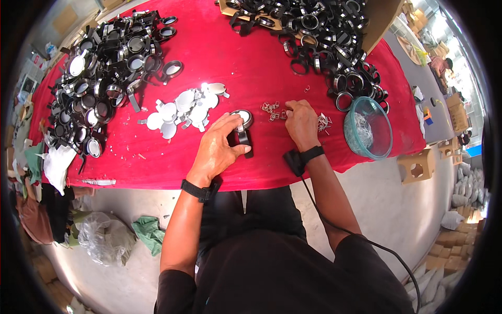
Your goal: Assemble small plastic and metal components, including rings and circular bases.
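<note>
Pale floor (pixel 366 204), left side: crumpled green plastic bag (pixel 150 235) just beside larger clear plastic bag (pixel 104 239). White bag (pixel 57 165), far left. Right side: tan stool (pixel 426 161) with cutout, cardboard boxes (pixel 457 113), piled pale packs (pixel 467 186). Co-worker (pixel 441 68), upper right.

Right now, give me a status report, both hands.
Left hand: holding black ring piece. Right hand: at small metal clips. Nothing seen blocking either; pale discs lie to the left.

Shiny metal clips (pixel 272 109), smooth silvery discs (pixel 185 101), matt red cloth (pixel 235 63)
</note>
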Demonstrator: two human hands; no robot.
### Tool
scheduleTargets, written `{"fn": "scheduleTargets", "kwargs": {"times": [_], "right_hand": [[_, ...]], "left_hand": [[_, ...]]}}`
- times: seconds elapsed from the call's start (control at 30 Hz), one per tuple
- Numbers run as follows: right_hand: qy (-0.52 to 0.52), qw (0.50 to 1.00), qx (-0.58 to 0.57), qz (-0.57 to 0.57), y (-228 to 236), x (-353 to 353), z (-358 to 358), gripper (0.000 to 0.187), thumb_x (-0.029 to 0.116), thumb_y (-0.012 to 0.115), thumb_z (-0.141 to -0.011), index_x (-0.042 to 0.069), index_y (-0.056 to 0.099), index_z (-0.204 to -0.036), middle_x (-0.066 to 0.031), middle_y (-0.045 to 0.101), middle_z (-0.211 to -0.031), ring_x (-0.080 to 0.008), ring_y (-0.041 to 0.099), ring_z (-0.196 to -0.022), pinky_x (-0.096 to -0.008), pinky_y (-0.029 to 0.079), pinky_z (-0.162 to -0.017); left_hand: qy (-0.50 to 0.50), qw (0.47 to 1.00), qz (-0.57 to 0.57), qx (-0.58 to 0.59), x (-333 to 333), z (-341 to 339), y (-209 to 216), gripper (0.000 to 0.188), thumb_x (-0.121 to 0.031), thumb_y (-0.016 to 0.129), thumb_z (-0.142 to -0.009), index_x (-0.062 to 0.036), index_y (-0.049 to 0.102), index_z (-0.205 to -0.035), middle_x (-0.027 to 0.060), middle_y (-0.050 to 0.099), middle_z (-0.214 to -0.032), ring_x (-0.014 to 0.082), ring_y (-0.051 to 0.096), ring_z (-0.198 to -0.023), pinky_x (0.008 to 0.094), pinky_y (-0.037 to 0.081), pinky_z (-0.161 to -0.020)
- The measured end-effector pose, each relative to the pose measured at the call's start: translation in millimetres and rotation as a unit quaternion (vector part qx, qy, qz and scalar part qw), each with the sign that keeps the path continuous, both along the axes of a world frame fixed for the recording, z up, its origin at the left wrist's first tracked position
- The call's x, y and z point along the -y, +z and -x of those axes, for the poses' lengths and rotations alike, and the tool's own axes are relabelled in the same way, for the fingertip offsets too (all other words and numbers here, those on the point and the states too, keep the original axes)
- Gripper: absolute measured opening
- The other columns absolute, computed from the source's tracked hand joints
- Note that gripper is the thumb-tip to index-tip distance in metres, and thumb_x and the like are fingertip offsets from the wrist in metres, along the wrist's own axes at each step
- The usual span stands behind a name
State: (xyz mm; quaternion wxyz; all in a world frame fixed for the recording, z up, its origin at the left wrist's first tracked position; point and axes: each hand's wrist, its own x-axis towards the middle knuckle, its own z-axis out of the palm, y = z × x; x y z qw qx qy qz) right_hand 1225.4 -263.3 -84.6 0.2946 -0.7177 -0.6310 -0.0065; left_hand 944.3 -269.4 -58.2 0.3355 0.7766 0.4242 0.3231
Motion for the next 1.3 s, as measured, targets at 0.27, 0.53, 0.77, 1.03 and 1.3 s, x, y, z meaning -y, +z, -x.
{"fn": "scheduleTargets", "kwargs": {"times": [0.27, 0.53, 0.77, 1.03, 1.3], "right_hand": [[0.028, 0.999, -0.011, 0.036, 1.6, 2.1, -3.5, 0.012, 0.005, 0.074, -0.094, 0.006, 0.079, -0.105, -0.0167, 0.073, -0.107, -0.0397, 0.074, -0.101, -0.0501, 0.059, -0.089], [-0.017, 0.865, -0.493, 0.094, 35.1, 15.4, 20.6, 0.01, 0.001, 0.061, -0.107, -0.002, 0.067, -0.113, -0.0128, 0.075, -0.102, -0.0241, 0.077, -0.084, -0.0376, 0.063, -0.068], [0.053, 0.827, -0.541, 0.147, 19.3, 36.7, 42.4, 0.013, 0.005, 0.063, -0.108, -0.003, 0.071, -0.114, -0.012, 0.076, -0.107, -0.0184, 0.076, -0.085, -0.0315, 0.062, -0.066], [0.2, 0.958, -0.201, -0.044, 27.5, 45.7, 65.9, 0.014, 0.003, 0.071, -0.097, 0.004, 0.077, -0.109, -0.0153, 0.072, -0.097, -0.037, 0.073, -0.088, -0.0446, 0.06, -0.079], [0.23, 0.96, -0.132, -0.091, 21.8, 42.6, 67.9, 0.015, 0.004, 0.07, -0.098, 0.005, 0.078, -0.111, -0.013, 0.073, -0.098, -0.0372, 0.073, -0.089, -0.0465, 0.06, -0.077]], "left_hand": [[0.001, 1.0, 0.006, -0.002, 2.2, -1.8, 1.2, 0.074, -0.013, 0.099, -0.076, -0.0008, 0.071, -0.143, 0.0213, 0.066, -0.155, 0.0395, 0.055, -0.152, 0.0458, 0.045, -0.126], [0.008, 1.0, -0.004, -0.006, -4.2, -10.5, 4.5, 0.072, -0.012, 0.098, -0.076, 0.0005, 0.071, -0.141, 0.023, 0.068, -0.151, 0.0407, 0.057, -0.149, 0.0458, 0.047, -0.125], [0.036, 0.998, -0.046, -0.035, 1.7, -24.3, -4.4, 0.073, -0.014, 0.097, -0.078, 0.0003, 0.068, -0.143, 0.0235, 0.066, -0.152, 0.0439, 0.054, -0.151, 0.0489, 0.044, -0.127], [-0.042, 0.998, -0.035, -0.045, -6.8, -10.7, 2.6, 0.064, -0.013, 0.088, -0.088, -0.0006, 0.065, -0.147, 0.0223, 0.064, -0.154, 0.0446, 0.051, -0.153, 0.0504, 0.042, -0.128], [-0.051, 0.997, -0.047, -0.024, -18.0, -12.9, 0.3, 0.036, -0.009, 0.071, -0.102, 0.0028, 0.069, -0.137, 0.0233, 0.07, -0.143, 0.0445, 0.063, -0.137, 0.0478, 0.052, -0.116]]}}
